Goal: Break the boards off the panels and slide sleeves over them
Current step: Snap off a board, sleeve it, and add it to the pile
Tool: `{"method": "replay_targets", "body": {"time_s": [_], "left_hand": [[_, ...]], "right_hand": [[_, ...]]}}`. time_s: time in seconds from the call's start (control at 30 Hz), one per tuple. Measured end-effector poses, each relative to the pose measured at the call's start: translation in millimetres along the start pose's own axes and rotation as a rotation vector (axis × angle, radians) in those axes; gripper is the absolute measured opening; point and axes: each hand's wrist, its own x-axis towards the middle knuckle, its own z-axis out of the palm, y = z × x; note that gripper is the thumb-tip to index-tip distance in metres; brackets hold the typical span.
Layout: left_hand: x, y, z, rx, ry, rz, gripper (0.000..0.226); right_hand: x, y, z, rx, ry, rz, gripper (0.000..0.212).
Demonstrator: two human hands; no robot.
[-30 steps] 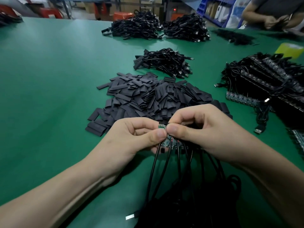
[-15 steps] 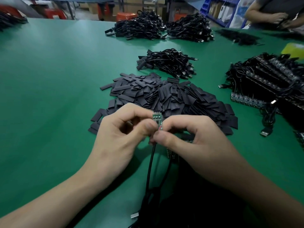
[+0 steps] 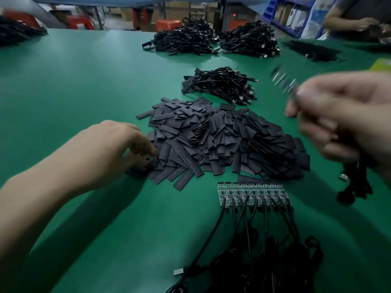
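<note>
Lying under the curled fingers (image 3: pixel 148 149) of the left hand (image 3: pixel 114 142), sleeves (image 3: pixel 211 140) are touched, pinch unclear; the board (image 3: pixel 283 81) is pinched well right by the right hand (image 3: pixel 342 115).

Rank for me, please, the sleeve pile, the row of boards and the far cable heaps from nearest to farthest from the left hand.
1. sleeve pile: the left hand reaches its left edge.
2. row of boards: nearer, to the hand's right.
3. cable heaps: at the far back, centre.

No legible text anywhere.
</note>
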Motion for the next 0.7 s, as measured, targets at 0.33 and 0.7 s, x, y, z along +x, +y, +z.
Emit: {"method": "replay_targets", "body": {"time_s": [0.33, 0.7], "left_hand": [[8, 5, 5, 0.155, 0.007, -0.01, 0.026], [3, 3, 6, 0.285, 0.161, 0.214, 0.008]], "right_hand": [[-17, 25, 71, -0.668, -0.06, 0.069, 0.02], [-26, 33, 84, -0.723, -0.085, 0.037, 0.026]]}}
